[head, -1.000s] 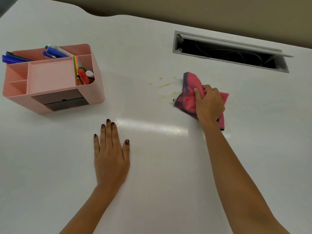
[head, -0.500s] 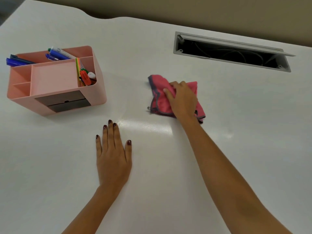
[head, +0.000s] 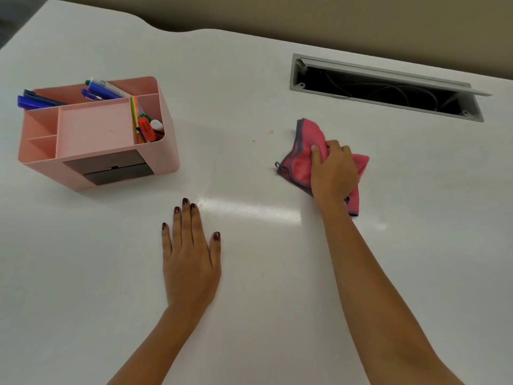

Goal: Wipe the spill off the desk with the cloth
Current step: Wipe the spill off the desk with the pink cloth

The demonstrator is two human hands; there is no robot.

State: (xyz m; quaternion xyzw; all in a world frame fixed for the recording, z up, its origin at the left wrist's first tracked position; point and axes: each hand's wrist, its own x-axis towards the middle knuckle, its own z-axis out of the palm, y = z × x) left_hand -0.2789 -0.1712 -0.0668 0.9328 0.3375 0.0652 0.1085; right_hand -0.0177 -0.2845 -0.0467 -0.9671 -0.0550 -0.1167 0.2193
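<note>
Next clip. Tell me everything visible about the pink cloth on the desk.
The cloth is pink-red with a grey stitched border and looks like soft microfibre. It is crumpled and folded over itself, not spread flat, and a small grey loop shows at its left corner. It lies on the white desk, in front of the cable slot and just right of two small yellowish specks. The right hand rests on top of it, fingers curled into the fabric, covering its middle.

Nothing readable anywhere here, honestly. The white marker [head: 111,87] in the pink organizer [head: 94,134] has some print (way too blurry to make out)
</note>
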